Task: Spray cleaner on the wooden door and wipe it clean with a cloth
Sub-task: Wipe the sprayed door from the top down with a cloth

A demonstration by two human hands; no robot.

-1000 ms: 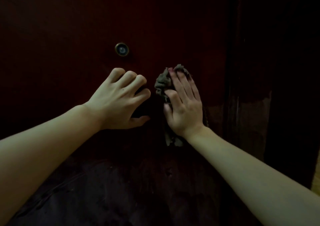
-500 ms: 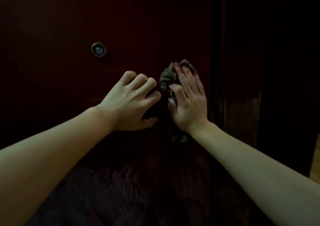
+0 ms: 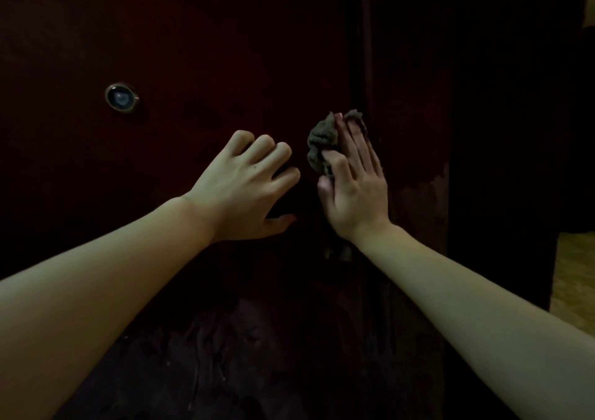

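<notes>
Head view, dim light: a dark reddish wooden door (image 3: 199, 49) fills most of the frame, and both bare forearms reach up to it from the bottom corners. The right hand (image 3: 354, 188) lies flat against the door close to its right edge, fingers straight and together, pressing a crumpled grey-brown cloth (image 3: 318, 144) onto the wood; the cloth bunches out above the fingertips and to the left of them, and a small scrap of it shows below the wrist. The thumb lies along the cloth's lower left side (it looks like pressing rather than pinching). The left hand (image 3: 244, 188) sits just beside the right one, apart from it by a narrow gap, with its fingers bent at the knuckles and tips toward the door, thumb spread out below; it holds nothing, and whether the tips actually touch the wood cannot be told. A round brass peephole (image 3: 121, 97) sits well to the left of both hands, higher up. Along the door's right edge runs a dark glossy frame (image 3: 415, 194) with a paler worn patch. A strip of yellowish floor (image 3: 576, 278) shows at the far right.
</notes>
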